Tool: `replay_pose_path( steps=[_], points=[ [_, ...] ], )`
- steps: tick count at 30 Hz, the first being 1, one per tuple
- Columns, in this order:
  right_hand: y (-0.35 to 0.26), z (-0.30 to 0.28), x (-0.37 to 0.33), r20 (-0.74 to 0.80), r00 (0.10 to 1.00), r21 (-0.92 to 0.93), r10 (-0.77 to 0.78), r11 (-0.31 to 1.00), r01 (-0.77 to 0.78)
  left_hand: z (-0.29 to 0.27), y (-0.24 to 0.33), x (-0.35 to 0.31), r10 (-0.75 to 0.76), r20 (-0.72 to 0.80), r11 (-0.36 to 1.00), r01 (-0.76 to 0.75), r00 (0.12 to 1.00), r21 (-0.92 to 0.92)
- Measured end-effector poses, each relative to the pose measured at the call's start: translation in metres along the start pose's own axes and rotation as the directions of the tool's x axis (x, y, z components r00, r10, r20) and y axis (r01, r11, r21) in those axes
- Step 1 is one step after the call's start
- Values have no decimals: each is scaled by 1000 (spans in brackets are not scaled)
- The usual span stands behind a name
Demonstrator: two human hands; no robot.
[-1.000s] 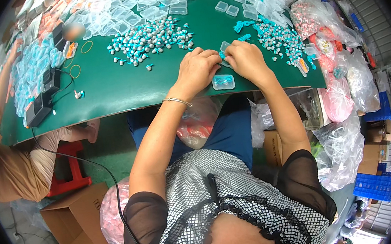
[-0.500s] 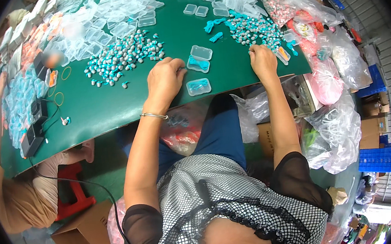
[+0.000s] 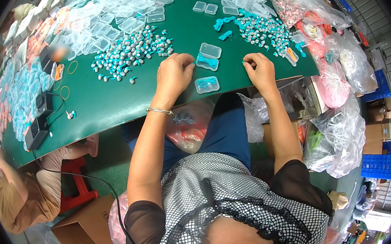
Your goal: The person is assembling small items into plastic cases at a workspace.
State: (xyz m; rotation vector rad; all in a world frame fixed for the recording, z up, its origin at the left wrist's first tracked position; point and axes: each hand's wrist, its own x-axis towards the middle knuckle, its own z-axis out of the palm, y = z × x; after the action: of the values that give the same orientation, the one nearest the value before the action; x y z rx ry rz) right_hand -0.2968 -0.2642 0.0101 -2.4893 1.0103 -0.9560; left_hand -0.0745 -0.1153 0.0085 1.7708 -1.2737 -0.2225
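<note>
My left hand is pinched closed just left of an open clear plastic case, which holds a coiled teal cord; its lid lies folded back on the far side. A closed clear case with teal cord inside lies nearer the table edge. To the right of both cases, my right hand hovers low over the table, thumb and fingertips together. Anything in either pinch is too small to make out. Beyond my left hand is a pile of small grey-and-teal plugs; a second plug pile lies beyond my right hand.
Many clear cases cover the far side of the green table. Teal cord bundles lie by the right pile. Black boxes with a cable stand at left, near a co-worker's arm. Plastic bags crowd the right side.
My right hand has come back from the right plug pile, leftward and nearer to the open case. My left hand stays beside that case. The co-worker's arm has lowered. The whole view has shifted slightly.
</note>
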Motion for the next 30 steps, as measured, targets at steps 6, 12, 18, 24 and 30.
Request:
replay_pose_path(
  steps=[6, 12, 18, 24, 30],
  points=[
    [-42, 6, 0, 45, 998, 239, 43, 970, -53, -1, 7, 13, 107, 63, 994, -105, 992, -31],
    [-65, 41, 4, 54, 998, 391, -35, 920, 11, 1, 8, 21, 211, 131, 968, -226, 969, 112],
    [-67, 48, 3, -81, 959, -17, -273, 962, 273, 3, 11, 26, 209, 190, 947, -247, 959, 206],
    [-63, 42, 9, 57, 957, 47, -283, 959, 281, 2, 7, 24, 253, 181, 930, -291, 950, 225],
    [-55, 35, 18, 77, 957, 159, -278, 951, 263, -4, 7, 20, 172, 193, 981, -185, 966, 50]
  ],
)
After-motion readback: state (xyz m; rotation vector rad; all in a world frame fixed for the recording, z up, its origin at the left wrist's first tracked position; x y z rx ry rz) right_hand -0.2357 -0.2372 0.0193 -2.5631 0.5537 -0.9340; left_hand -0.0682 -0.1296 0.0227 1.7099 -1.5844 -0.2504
